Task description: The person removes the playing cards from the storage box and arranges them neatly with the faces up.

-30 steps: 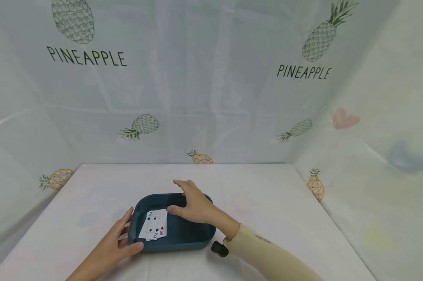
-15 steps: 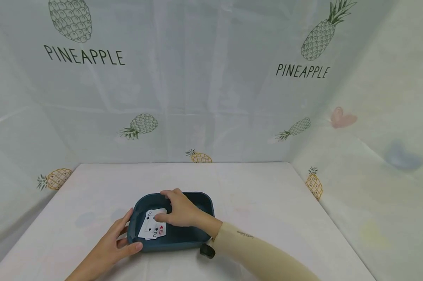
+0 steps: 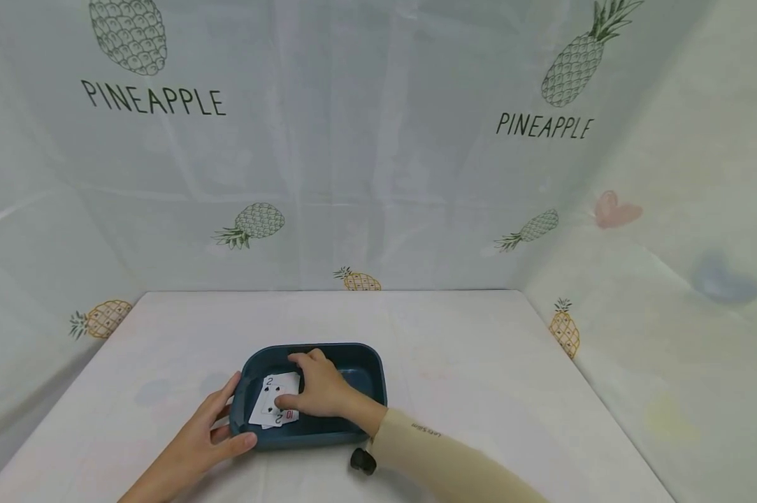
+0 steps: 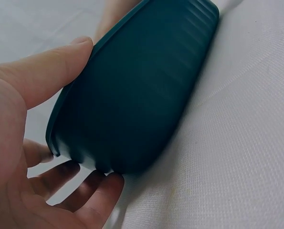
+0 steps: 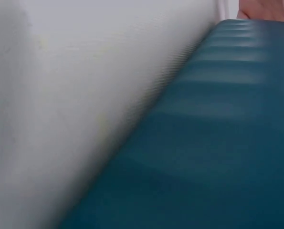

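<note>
A dark blue rectangular tray point(image 3: 315, 440) with rounded corners sits on the white-covered table. Playing cards point(image 3: 268, 406) lie face up in its left part, a two of spades on top and a red ten partly showing beneath. My left hand point(image 3: 205, 436) holds the tray's left end, thumb on the near side and fingers at the end wall; the left wrist view shows this thumb point(image 4: 60, 67) at the rim. Reaching in over the near side, my right hand point(image 3: 318, 388) has its thumb over the cards and its other fingers spread toward the far wall. The right wrist view shows mostly the tray's outer wall point(image 5: 204, 143).
White cloth covers the table point(image 3: 453, 363), which extends well to the right of the tray. A pineapple-printed curtain point(image 3: 378, 140) hangs behind and at both sides. A small black device point(image 3: 363, 461) sits at the right wrist, just outside the tray's near wall.
My right hand has moved left and down into the tray, its thumb coming over the cards. The left hand stays at the tray's left end.
</note>
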Action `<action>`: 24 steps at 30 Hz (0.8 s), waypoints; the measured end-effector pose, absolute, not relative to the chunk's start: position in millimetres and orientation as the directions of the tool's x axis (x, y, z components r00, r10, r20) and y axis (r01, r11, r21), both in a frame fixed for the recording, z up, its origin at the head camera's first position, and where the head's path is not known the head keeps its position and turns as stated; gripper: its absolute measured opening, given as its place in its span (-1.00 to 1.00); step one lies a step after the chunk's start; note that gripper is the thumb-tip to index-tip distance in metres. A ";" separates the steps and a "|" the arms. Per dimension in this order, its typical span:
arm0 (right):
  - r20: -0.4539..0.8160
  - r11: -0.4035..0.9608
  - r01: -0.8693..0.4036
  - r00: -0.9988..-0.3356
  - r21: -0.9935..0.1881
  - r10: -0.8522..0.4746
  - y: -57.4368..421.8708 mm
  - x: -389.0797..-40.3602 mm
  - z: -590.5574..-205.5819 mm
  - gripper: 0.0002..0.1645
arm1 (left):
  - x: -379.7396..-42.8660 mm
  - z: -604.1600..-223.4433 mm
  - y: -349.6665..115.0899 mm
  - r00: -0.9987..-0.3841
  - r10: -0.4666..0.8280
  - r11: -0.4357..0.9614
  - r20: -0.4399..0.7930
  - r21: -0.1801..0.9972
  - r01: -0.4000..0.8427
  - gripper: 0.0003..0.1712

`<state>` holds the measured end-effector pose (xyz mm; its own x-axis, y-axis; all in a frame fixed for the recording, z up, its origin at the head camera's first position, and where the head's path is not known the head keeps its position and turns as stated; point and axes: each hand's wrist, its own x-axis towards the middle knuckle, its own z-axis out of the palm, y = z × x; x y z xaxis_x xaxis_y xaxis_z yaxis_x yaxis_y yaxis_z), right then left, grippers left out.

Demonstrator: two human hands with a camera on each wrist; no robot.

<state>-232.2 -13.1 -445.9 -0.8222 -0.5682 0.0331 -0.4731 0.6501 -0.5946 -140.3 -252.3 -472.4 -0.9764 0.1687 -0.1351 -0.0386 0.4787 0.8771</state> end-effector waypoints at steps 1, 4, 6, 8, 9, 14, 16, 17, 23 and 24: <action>0.036 0.656 -0.476 -0.824 -0.586 -0.565 -13.9 -232.2 -447.0 -0.06 | -140.5 -472.2 -252.2 -0.976 0.164 0.478 -0.142 0.877 -0.047 0.22; 0.037 0.681 -0.481 -0.830 -0.552 -0.556 -16.9 -231.5 -449.8 -0.05 | -141.2 -471.7 -252.1 -0.975 0.158 0.484 -0.156 0.873 -0.061 0.22; 0.032 0.697 -0.480 -0.835 -0.533 -0.550 -19.1 -230.4 -450.6 -0.03 | -141.5 -471.1 -252.0 -0.974 0.154 0.482 -0.164 0.873 -0.071 0.23; 0.026 0.711 -0.481 -0.837 -0.513 -0.547 -21.3 -229.0 -451.8 -0.01 | -141.4 -470.6 -251.8 -0.973 0.151 0.477 -0.171 0.875 -0.080 0.23; 0.026 0.717 -0.482 -0.838 -0.503 -0.545 -22.6 -228.4 -452.8 0.00 | -141.2 -470.3 -251.7 -0.973 0.152 0.476 -0.173 0.876 -0.081 0.23; 0.026 0.738 -0.495 -0.838 -0.458 -0.546 -25.9 -225.2 -458.7 0.04 | -140.6 -470.0 -251.6 -0.971 0.149 0.473 -0.186 0.876 -0.095 0.24; 0.024 0.739 -0.496 -0.837 -0.456 -0.547 -26.2 -224.5 -459.9 0.06 | -140.8 -470.4 -252.1 -0.971 0.152 0.469 -0.185 0.878 -0.094 0.23; 0.023 0.738 -0.496 -0.836 -0.457 -0.548 -26.3 -224.3 -460.1 0.07 | -140.9 -470.7 -252.4 -0.971 0.153 0.468 -0.185 0.879 -0.094 0.23; 0.026 0.747 -0.503 -0.836 -0.435 -0.548 -26.6 -225.2 -461.0 0.07 | -141.9 -471.2 -253.2 -0.970 0.155 0.463 -0.185 0.881 -0.094 0.24; 0.024 0.748 -0.505 -0.835 -0.431 -0.549 -26.6 -225.5 -461.6 0.07 | -141.9 -471.1 -253.1 -0.971 0.155 0.463 -0.185 0.882 -0.094 0.24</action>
